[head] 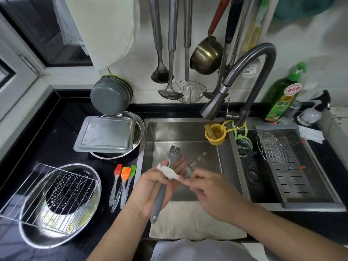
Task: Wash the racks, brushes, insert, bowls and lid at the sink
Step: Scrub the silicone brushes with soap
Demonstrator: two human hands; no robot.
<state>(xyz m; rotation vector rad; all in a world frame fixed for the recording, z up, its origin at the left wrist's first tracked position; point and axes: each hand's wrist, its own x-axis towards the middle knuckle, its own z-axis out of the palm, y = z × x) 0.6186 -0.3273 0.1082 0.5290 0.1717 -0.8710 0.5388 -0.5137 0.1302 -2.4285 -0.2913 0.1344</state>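
Note:
My left hand (150, 187) grips a grey silicone brush (160, 200) over the front of the sink (180, 132), bristles pointing away from me. A white cloth (168, 172) is wrapped around the brush neck, and my right hand (209, 189) pinches its end. Three brushes, red (118, 170), orange (125, 172) and green (133, 169), lie on the black counter left of the sink. A wire rack (37, 200) rests over a steel bowl (30, 236) holding a perforated black insert (71, 187). A rectangular lid (105, 135) sits on another bowl (140, 127).
The grey faucet (259, 59) arches over the sink. The right basin holds a steel drain tray (293, 178) and a round wire rack (273, 149). A yellow cup (216, 134) hangs on the divider. A detergent bottle (282, 97) stands back right. A white towel (188, 221) covers the front edge.

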